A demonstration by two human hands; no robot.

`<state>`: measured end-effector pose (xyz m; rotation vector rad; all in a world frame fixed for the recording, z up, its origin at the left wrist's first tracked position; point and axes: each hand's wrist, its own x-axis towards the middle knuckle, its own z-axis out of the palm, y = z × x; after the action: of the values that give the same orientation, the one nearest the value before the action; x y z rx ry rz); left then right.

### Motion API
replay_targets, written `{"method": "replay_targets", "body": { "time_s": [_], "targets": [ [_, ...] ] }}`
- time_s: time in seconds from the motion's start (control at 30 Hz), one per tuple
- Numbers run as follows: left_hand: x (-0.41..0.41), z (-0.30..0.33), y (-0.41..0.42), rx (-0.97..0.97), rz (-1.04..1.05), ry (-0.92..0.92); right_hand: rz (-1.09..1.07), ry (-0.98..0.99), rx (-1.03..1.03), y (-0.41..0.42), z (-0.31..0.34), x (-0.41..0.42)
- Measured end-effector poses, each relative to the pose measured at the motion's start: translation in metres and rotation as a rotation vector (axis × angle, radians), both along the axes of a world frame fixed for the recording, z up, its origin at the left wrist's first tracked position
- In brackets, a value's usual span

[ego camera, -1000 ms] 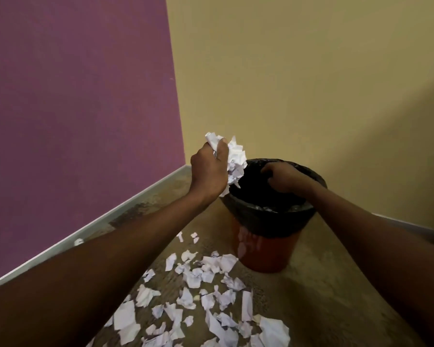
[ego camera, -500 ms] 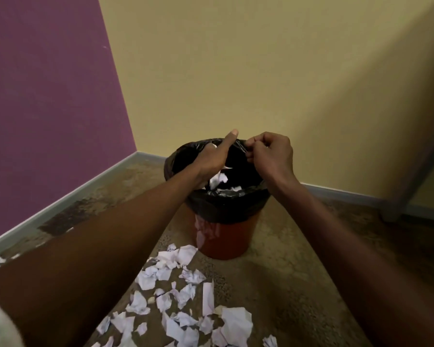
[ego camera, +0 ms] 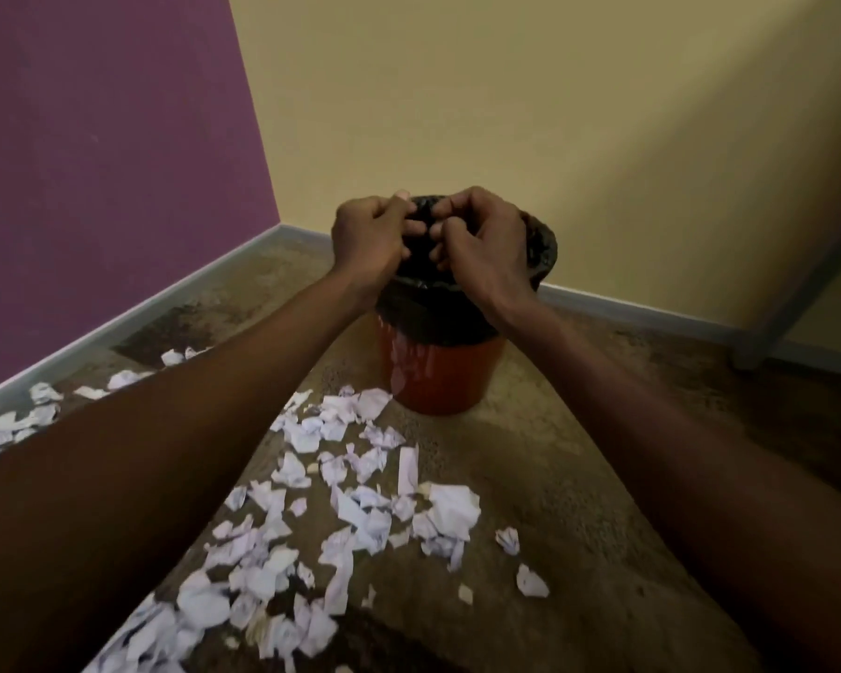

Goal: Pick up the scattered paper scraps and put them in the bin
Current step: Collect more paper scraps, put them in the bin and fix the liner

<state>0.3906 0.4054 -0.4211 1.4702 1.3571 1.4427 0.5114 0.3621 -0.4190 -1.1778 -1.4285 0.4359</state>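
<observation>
A red bin [ego camera: 438,376] with a black liner [ego camera: 541,245] stands on the floor in the corner of the room. Both my hands are over its opening, close together with fingers curled. My left hand [ego camera: 370,238] and my right hand [ego camera: 484,240] each pinch a bunched bit of black liner at the far rim. Neither hand holds any paper. White paper scraps [ego camera: 355,512] lie scattered across the floor in front of the bin, between my forearms. My hands hide the inside of the bin.
More scraps [ego camera: 40,410] lie along the skirting of the purple wall [ego camera: 108,187] on the left. A yellow wall [ego camera: 506,99] rises behind the bin. A grey post [ego camera: 797,293] slants down at the right. The floor is brown and mottled.
My left hand dropped its bundle of scraps into the bin, then curled in beside the right hand at the liner. The view has tilted down and shifted right.
</observation>
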Motion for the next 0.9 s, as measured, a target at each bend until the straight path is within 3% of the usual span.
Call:
{"method": "replay_targets", "body": {
  "time_s": [0.1,0.2,0.33,0.47,0.6,0.67,0.8,0.9],
  "targets": [
    [-0.019,-0.027,-0.033,0.025,0.117,-0.033,0.031,-0.076,0.04,-0.025,-0.028,-0.007],
    [-0.041,-0.073,-0.069,-0.079,0.157,-0.049,0.086,-0.189,-0.047,-0.051,-0.078,-0.003],
    [-0.069,-0.125,-0.112,-0.218,0.169,0.052,0.279,-0.471,-0.406,-0.069,-0.142,0.026],
    [-0.098,-0.171,-0.145,-0.33,0.171,0.214,0.309,-0.743,-0.665,-0.076,-0.175,0.056],
    [-0.126,-0.205,-0.175,-0.346,0.074,0.38,0.448,-1.048,-1.13,-0.091,-0.183,0.071],
    [-0.139,-0.218,-0.191,-0.359,-0.019,0.421,0.49,-1.202,-1.212,-0.102,-0.198,0.077],
    [-0.165,-0.243,-0.219,-0.321,-0.141,0.697,0.398,-1.148,-1.131,-0.116,-0.234,0.074],
    [-0.183,-0.257,-0.239,-0.286,-0.111,0.996,0.376,-0.875,-1.02,-0.114,-0.232,0.064]
  ]
}}
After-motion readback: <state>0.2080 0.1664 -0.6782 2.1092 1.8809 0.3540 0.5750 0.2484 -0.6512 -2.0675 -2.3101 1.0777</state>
